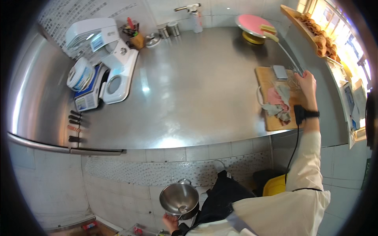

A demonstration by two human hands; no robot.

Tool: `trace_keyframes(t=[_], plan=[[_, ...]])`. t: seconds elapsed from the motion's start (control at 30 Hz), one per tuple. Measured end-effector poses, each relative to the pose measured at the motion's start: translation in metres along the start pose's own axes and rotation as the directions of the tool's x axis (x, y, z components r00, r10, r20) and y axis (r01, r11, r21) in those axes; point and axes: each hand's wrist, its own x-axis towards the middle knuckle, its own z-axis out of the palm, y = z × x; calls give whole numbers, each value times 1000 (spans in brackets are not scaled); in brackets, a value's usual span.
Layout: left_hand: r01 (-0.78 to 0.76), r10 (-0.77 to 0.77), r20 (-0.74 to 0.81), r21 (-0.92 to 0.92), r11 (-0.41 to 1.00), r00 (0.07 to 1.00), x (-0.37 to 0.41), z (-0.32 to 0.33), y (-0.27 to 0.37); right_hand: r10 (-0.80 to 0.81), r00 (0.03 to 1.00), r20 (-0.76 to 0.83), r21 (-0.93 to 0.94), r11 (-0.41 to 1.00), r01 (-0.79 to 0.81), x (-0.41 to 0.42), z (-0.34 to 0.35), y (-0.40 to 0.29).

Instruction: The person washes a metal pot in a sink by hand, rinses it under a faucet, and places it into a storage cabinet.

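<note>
My left hand [170, 222] grips the rim or handle of a stainless steel mixing bowl [179, 199], held low in front of the table; a little of something pale lies in its bottom. At the right, my right hand [307, 84] is over the far right edge of a wooden cutting board [270, 124], its fingers closed on a wire whisk [294, 77]. Crumpled pink and grey cloths [276, 101] lie on the board, below a small grey box-like item [279, 72]. Beyond the whisk, a spatula with a long thin shaft [286, 53] reaches towards a pink-topped cake turntable [254, 25].
On the steel table [189, 88], a white stand mixer [118, 65] and a scale [88, 98] bearing a white tub [81, 75] stand left. A blowtorch [196, 20] is at the back. Pastries [322, 35] line the right ledge. Knives [74, 121] hang left. A yellow bin [273, 185] is below.
</note>
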Motion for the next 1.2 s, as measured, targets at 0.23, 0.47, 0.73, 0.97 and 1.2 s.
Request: trace_keyframes(t=[0.23,0.47,0.73,0.97,1.2], plan=[[-46,66,321,-69,997,945,-16,91,19,-764,645,14,774,417,477,-290,72,-136],[-44,12,285,108,993,958,-45,98,45,-926,200,321,868,372,328,-519,168,-151],[16,-31,391,43,999,920,-76,139,30,-923,-54,380,907,361,215,-576,217,-108],[84,-63,387,-39,996,920,-98,145,20,-689,-517,507,723,667,-180,-529,226,-83],[183,-120,457,-97,978,881,-110,168,3,-620,342,706,627,772,105,-466,256,-50]])
